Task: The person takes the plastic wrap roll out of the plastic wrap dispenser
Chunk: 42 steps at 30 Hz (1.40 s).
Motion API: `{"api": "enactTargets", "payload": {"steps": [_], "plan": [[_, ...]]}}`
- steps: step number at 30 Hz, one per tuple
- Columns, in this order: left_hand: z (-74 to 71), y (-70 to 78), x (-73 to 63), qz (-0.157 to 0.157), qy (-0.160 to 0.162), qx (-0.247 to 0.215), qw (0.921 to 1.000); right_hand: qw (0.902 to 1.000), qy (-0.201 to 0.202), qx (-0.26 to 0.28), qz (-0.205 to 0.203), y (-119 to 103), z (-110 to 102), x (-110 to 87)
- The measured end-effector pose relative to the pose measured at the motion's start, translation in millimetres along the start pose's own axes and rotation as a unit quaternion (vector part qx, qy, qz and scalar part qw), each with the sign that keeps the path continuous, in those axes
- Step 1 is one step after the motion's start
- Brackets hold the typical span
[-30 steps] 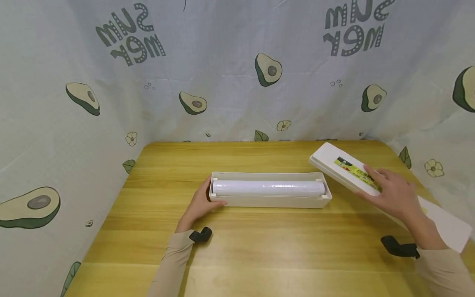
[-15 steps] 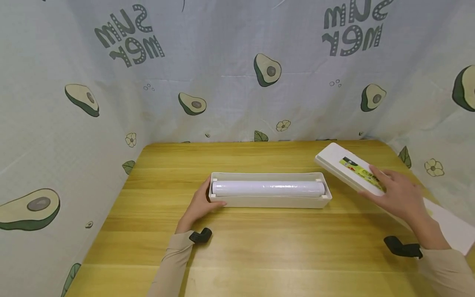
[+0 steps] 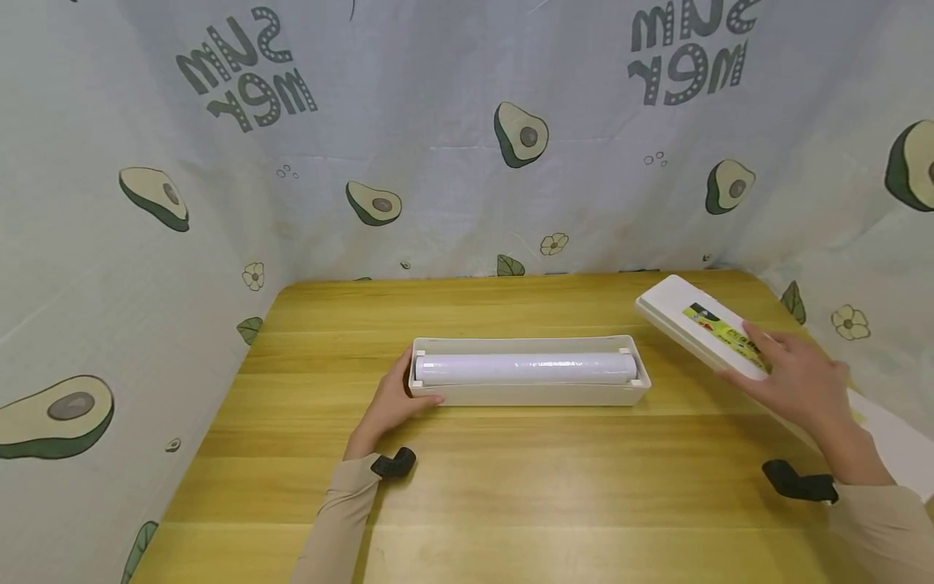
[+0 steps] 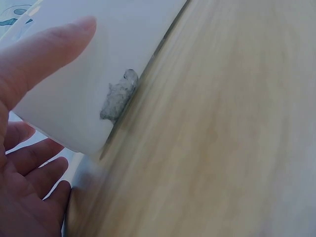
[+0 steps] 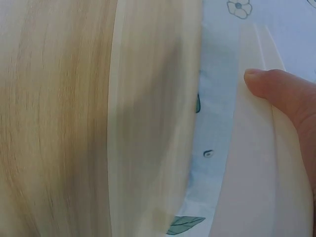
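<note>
A long white plastic box (image 3: pixel 540 396) sits lidless on the table, and a roll of cling film (image 3: pixel 525 368) lies lengthwise inside it. My left hand (image 3: pixel 389 403) grips its left end. In the left wrist view, the thumb (image 4: pixel 49 52) lies along the front wall, fingers around the end, near a grey patch (image 4: pixel 118 96) at the lower edge. To the right, my right hand (image 3: pixel 799 385) holds the long white lid (image 3: pixel 674 302) at a slant, its yellow-green label partly covered. The right wrist view has the thumb (image 5: pixel 274 85) on the lid's side (image 5: pixel 247 163).
The wooden table (image 3: pixel 511 478) has a printed fabric curtain (image 3: pixel 438 122) along its back and sides. In the right wrist view the lid overlaps the curtain beyond the table's edge (image 5: pixel 195 118). A black wrist mount (image 3: pixel 394 463) sits on each sleeve.
My right hand has carried the lid a little farther right, away from the box. The left hand stays on the box's left end. The head view has shifted slightly.
</note>
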<state>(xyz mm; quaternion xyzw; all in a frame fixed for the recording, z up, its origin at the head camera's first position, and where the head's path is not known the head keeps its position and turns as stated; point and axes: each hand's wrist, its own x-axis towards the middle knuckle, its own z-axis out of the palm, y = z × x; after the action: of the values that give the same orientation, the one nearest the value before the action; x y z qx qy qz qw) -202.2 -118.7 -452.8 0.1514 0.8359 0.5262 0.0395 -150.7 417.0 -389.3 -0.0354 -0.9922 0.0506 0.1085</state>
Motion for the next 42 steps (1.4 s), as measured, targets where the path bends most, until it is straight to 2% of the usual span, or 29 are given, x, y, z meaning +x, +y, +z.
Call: {"api": "enactTargets", "payload": {"steps": [3,9,12,24,42], "plan": [[-1.5,9.1,-2.0,-0.007,-0.002,-0.015,0.9999,0.9999,-0.001,0.006,0.009,1.9,-1.5,-1.2],[2.9,-12.8,4.9,-0.011,0.004,-0.008,0.9999,0.9992,-0.01,0.004,0.038,6.2,-4.4,-2.9],[3.5,-16.8,5.6,-0.01,0.007,-0.006,0.9999,0.9986,-0.012,0.004,0.051,7.4,-5.9,-3.5],[3.4,-17.7,6.1,-0.015,0.01,-0.005,0.9998,0.998,-0.012,0.009,0.062,15.4,-6.0,-3.1],[2.9,-18.2,6.0,-0.008,0.009,-0.005,0.9999,0.9954,-0.035,0.01,0.089,30.1,-2.3,-2.7]]}}
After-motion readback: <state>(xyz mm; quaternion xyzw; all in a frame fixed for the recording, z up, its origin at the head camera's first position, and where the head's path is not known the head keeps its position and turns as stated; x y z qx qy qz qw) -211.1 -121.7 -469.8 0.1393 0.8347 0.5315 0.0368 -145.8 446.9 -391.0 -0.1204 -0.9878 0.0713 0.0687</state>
